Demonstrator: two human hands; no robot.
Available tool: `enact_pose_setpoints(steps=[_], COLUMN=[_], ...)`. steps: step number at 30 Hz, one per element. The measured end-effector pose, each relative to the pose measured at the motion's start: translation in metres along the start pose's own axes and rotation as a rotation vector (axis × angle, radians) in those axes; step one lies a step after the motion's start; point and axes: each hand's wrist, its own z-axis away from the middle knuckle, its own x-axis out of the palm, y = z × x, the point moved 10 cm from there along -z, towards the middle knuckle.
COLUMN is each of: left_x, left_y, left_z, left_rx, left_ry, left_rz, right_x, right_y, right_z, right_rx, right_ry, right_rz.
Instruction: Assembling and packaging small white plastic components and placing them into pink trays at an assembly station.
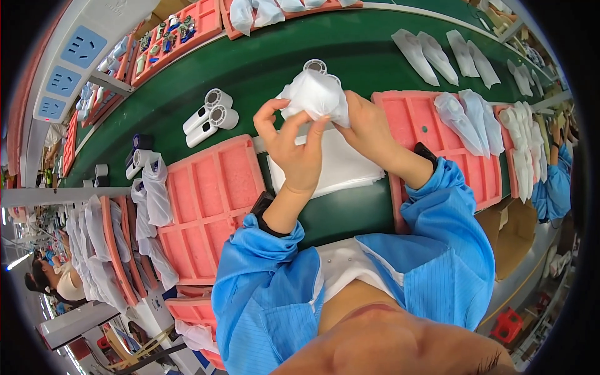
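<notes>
- Pink foam tray (206, 206), at about eight o'clock of the hands: its moulded pockets lie bare on the bench (350, 56). Two white handheld devices with ring-shaped heads (209, 112) rest unbagged on the green surface at roughly ten o'clock of the hands.
- Left hand (294, 147): thumb and fingers (270, 112) pinch the near edge of the clear plastic bag (315, 94), with a gap between thumb and forefinger. The grip is best kept light and close to the bag's mouth, so the film stays taut without tearing.
- Clear plastic bag, held above the bench between both hands: inside it sits a white device whose ring head (315, 65) shows at twelve o'clock of the bundle. Judged from the crumpled film, the bag should be smoothed down along the device before it is set anywhere.
- Stack of flat bags (340, 165), directly beneath the hands at six o'clock: near enough that a loose corner could snag it.
- Right hand (369, 128): fingers closed around the right side of the bag, bearing the device's weight. This hand should carry the load while the left hand adjusts the film.
- Second pink tray (415, 122), at three o'clock: bagged devices (465, 122) lie in its right pockets, and its left pockets are bare.
</notes>
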Motion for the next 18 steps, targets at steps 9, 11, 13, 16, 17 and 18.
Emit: enact_pose_setpoints(steps=[9,11,13,16,17,18], left_x=[0.024,0.038,0.093,0.126,0.121,0.123], left_y=[-0.109,-0.062,-0.05,-0.044,-0.046,-0.045], left_z=[0.012,0.012,0.055,0.1,0.103,0.104], left_rx=[-0.654,-0.241,-0.165,-0.234,-0.163,-0.088], left_ry=[-0.086,-0.192,-0.501,-0.712,-0.729,-0.742], left_rz=[0.489,-0.002,-0.079,-0.058,-0.123,-0.18], right_x=[0.02,-0.002,-0.017,0.01,0.024,0.029], right_y=[0.057,0.11,0.182,0.263,0.253,0.223], right_z=[-0.002,-0.035,-0.047,-0.028,-0.028,-0.032], right_rx=[0.278,0.245,0.552,0.635,0.621,0.452], right_ry=[-0.501,-0.152,-0.131,-0.205,-0.214,-0.156], right_rz=[-0.595,-0.338,0.165,0.656,0.65,0.719])
